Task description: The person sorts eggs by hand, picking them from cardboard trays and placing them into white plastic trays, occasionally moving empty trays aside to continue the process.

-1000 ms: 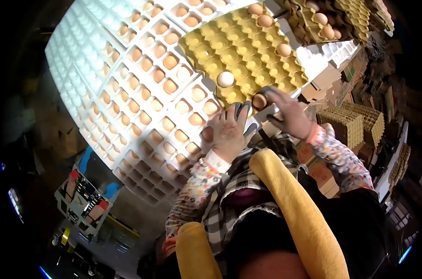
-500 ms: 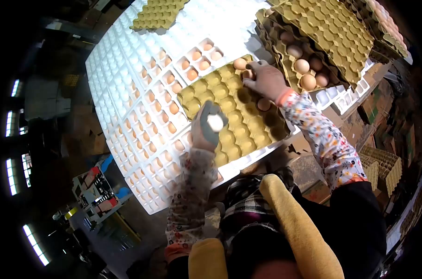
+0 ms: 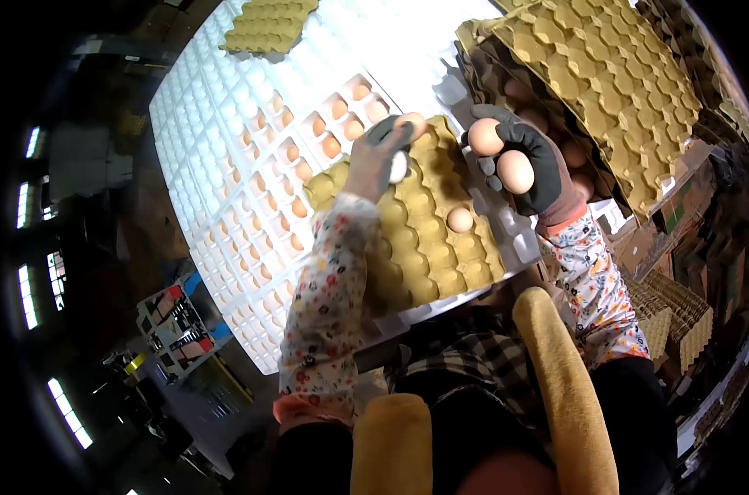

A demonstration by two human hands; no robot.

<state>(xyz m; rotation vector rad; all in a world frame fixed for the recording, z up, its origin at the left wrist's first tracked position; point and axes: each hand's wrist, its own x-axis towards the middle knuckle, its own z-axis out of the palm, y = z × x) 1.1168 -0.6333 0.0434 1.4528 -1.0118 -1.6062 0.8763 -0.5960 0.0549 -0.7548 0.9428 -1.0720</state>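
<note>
My left hand (image 3: 376, 157), in a grey-palmed glove, reaches over the far end of a yellow pulp egg tray (image 3: 428, 239). It holds a white egg (image 3: 398, 167) against the palm, and its fingertips touch a brown egg (image 3: 411, 124) at the tray's far edge. To the right, my gloved right hand (image 3: 538, 169) is turned up with its fingers curled around two brown eggs, one light brown egg (image 3: 515, 172) and another brown egg (image 3: 485, 137). A single brown egg (image 3: 460, 219) sits in a cup on the tray's right side.
White plastic egg trays (image 3: 267, 330), many cups filled with brown and white eggs, spread beneath and left. A stack of pulp trays (image 3: 605, 91) with eggs inside stands at right. Another pulp tray (image 3: 269, 25) lies at the far side. Folded pulp trays (image 3: 671, 309) sit lower right.
My left hand has moved forward to the brown egg at the tray's far edge, still with the white egg. My right hand has left the tray, moved right and turned up, holding two brown eggs.
</note>
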